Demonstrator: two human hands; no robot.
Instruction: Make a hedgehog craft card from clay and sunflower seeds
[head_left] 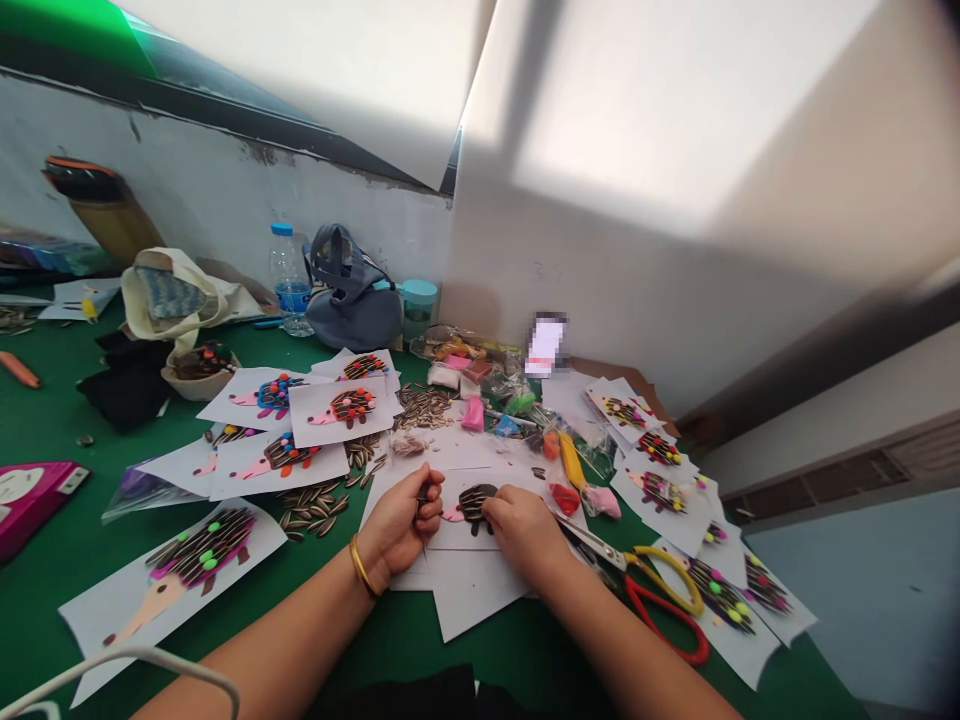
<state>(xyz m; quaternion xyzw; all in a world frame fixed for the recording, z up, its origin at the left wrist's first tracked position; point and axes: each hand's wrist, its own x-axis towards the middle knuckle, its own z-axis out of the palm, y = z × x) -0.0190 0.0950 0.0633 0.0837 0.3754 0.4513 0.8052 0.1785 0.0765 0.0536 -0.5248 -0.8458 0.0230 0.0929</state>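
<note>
My left hand (405, 518) is curled around what look like dark seeds (421, 493), probably for handiness; my right hand (525, 525) bunches its fingertips on the hedgehog picture (472, 503) lying flat before me, though I can't tell whether they pinch anything. A loose seed pile (313, 510) sits beside, likely for easy reach. Beyond, the bottle's label (292, 297) is unreadable; a faint "3" (538, 270) marks the pale board (600, 310).

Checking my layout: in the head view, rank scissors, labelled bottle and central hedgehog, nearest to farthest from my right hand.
1. Central hedgehog: directly left of your right hand.
2. Scissors: close on its right.
3. Labelled bottle: at the back left.
</note>
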